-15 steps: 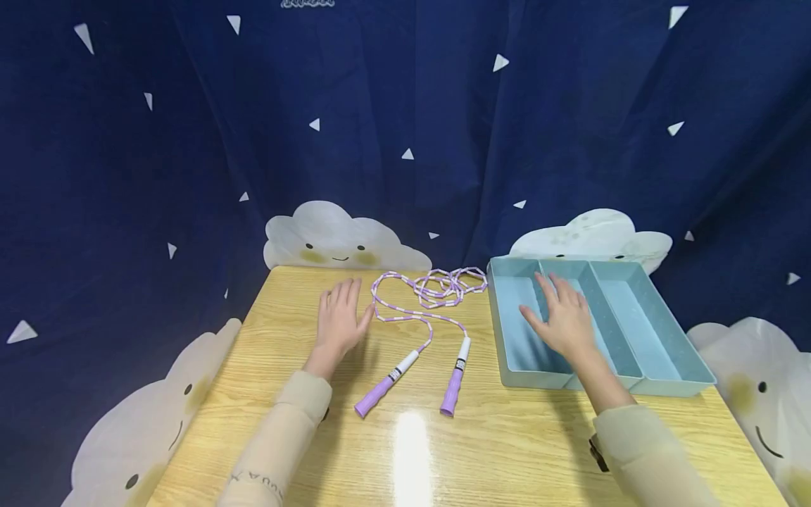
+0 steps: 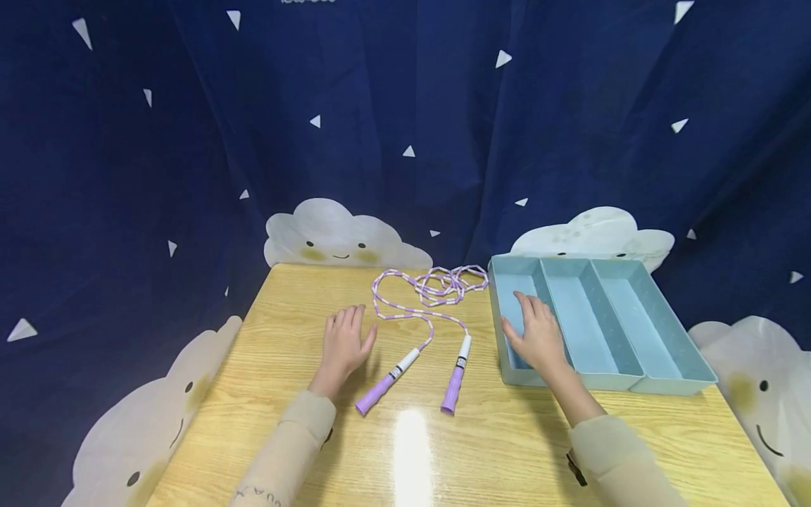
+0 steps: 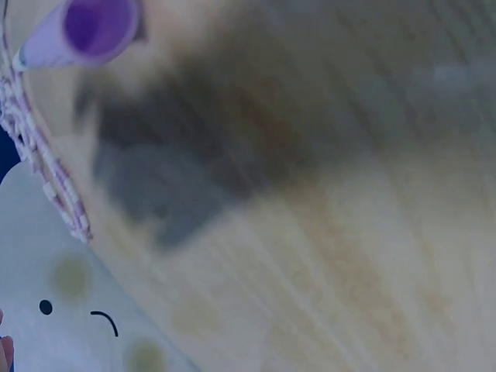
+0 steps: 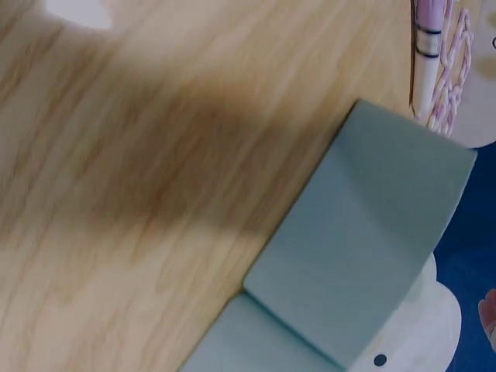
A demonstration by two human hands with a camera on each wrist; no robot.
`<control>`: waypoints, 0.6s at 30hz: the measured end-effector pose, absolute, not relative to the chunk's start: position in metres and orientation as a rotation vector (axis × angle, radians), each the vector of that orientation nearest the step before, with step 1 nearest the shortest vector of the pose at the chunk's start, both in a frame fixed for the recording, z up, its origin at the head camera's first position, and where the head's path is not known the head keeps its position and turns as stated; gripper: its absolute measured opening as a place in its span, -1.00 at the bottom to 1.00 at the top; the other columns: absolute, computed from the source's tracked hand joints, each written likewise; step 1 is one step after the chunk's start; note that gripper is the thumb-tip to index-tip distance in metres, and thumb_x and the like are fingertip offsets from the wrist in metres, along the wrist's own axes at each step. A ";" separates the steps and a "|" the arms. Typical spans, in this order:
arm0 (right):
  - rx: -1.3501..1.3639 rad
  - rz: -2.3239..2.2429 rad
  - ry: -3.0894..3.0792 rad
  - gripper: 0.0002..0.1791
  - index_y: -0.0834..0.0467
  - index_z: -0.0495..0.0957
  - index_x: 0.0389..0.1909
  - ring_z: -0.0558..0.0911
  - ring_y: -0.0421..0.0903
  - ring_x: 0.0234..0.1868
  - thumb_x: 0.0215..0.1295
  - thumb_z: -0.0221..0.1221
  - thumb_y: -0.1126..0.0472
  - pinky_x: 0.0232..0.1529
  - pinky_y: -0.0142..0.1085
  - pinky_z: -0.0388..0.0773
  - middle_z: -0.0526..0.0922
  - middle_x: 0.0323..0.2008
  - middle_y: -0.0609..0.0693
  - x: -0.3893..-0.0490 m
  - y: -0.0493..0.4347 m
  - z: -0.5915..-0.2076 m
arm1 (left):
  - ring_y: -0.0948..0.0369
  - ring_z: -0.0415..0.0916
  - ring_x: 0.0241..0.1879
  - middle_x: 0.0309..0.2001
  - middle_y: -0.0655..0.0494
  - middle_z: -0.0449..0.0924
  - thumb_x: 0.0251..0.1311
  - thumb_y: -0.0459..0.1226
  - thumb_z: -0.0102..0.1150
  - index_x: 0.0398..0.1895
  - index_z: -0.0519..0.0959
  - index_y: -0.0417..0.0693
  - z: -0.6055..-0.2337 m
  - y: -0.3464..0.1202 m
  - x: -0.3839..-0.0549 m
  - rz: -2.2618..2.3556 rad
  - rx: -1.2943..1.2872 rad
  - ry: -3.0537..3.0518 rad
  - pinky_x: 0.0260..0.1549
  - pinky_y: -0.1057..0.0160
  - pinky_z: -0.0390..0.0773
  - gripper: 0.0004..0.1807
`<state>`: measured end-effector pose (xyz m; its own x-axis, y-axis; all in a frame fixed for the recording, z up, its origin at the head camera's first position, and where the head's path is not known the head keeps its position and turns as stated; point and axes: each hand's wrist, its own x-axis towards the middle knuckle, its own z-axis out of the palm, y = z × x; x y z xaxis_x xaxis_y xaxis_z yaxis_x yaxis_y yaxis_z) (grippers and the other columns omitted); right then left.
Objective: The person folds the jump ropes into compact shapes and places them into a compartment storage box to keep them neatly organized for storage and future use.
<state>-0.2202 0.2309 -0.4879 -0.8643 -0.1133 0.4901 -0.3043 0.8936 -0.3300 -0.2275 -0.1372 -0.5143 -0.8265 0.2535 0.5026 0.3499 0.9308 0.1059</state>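
Note:
A jump rope with a purple-and-white beaded cord (image 2: pixel 405 308) lies on the wooden table, its far part looped in a loose tangle. Its two purple-and-white handles point toward the person: the left handle (image 2: pixel 383 386) slants, while the right handle (image 2: pixel 453 384) is nearly upright in the head view. My left hand (image 2: pixel 343 345) hovers left of the rope with fingers extended and nothing held. My right hand (image 2: pixel 540 338) is over the left compartment of a light blue tray (image 2: pixel 608 384), its fingers relaxed and holding nothing. In the left wrist view a handle's hollow purple end (image 3: pixel 101 27) shows close up.
The tray has three long compartments and stands at the table's right side. Cloud-shaped cushioned panels (image 2: pixel 342 236) line the table (image 2: pixel 291 296) edges at the back and sides. A dark blue curtain (image 2: pixel 405 84) with white triangles hangs behind.
My right hand has moved left and toward the person, from the tray's middle divider to above its left compartment. My left hand has drawn back slightly toward the person. Rope and tray stay put.

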 end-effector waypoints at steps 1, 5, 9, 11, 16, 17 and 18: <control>0.302 0.565 -2.590 -0.36 0.25 0.26 0.19 0.37 0.26 0.01 0.12 0.15 0.03 -0.03 0.13 0.33 0.38 0.01 0.29 -0.220 0.228 -0.490 | -0.01 0.38 -0.08 -0.06 -0.12 0.46 0.19 0.00 -0.19 0.09 0.36 -0.24 -0.517 -0.137 -0.227 -0.262 -0.436 -2.591 -0.07 0.01 0.37 -0.44; 0.322 0.605 -2.556 -0.38 0.29 0.29 0.15 0.38 0.25 0.00 0.12 0.15 0.05 0.00 0.09 0.33 0.40 -0.03 0.28 -0.220 0.217 -0.498 | 0.00 0.39 -0.12 -0.09 -0.11 0.46 0.17 -0.02 -0.12 0.08 0.37 -0.25 -0.524 -0.137 -0.222 -0.251 -0.453 -2.596 -0.12 0.04 0.38 -0.45; 0.362 0.638 -2.522 -0.39 0.35 0.31 0.12 0.40 0.25 -0.05 0.11 0.16 0.08 -0.01 0.05 0.35 0.43 -0.08 0.30 -0.218 0.206 -0.503 | 0.03 0.39 -0.11 -0.09 -0.08 0.46 0.18 -0.02 -0.10 0.10 0.37 -0.24 -0.530 -0.136 -0.217 -0.228 -0.464 -2.628 -0.13 0.07 0.38 -0.45; 0.366 0.650 -2.526 -0.40 0.37 0.31 0.11 0.41 0.25 -0.06 0.12 0.15 0.08 0.00 0.04 0.34 0.43 -0.09 0.30 -0.218 0.200 -0.506 | 0.04 0.39 -0.11 -0.08 -0.08 0.46 0.19 -0.01 -0.11 0.10 0.37 -0.23 -0.533 -0.135 -0.215 -0.211 -0.468 -2.644 -0.12 0.07 0.38 -0.45; 0.371 0.665 -2.556 -0.41 0.38 0.31 0.10 0.41 0.24 -0.02 0.13 0.14 0.10 0.04 0.03 0.35 0.43 -0.06 0.31 -0.217 0.187 -0.511 | 0.04 0.38 -0.10 -0.08 -0.08 0.46 0.19 0.00 -0.13 0.10 0.37 -0.23 -0.541 -0.132 -0.208 -0.203 -0.480 -2.671 -0.12 0.07 0.38 -0.44; 0.377 0.660 -2.564 -0.42 0.37 0.31 0.10 0.41 0.23 -0.02 0.13 0.14 0.10 0.05 0.03 0.35 0.44 -0.06 0.31 -0.218 0.184 -0.511 | 0.04 0.38 -0.10 -0.09 -0.08 0.47 0.19 0.00 -0.14 0.09 0.37 -0.23 -0.543 -0.132 -0.206 -0.208 -0.485 -2.674 -0.12 0.07 0.39 -0.44; 0.379 0.669 -2.571 -0.43 0.36 0.31 0.10 0.41 0.23 0.00 0.13 0.15 0.11 0.05 0.03 0.36 0.44 -0.05 0.31 -0.217 0.182 -0.512 | 0.04 0.38 -0.10 -0.08 -0.08 0.46 0.19 0.00 -0.14 0.10 0.37 -0.24 -0.544 -0.131 -0.205 -0.215 -0.487 -2.683 -0.12 0.06 0.39 -0.44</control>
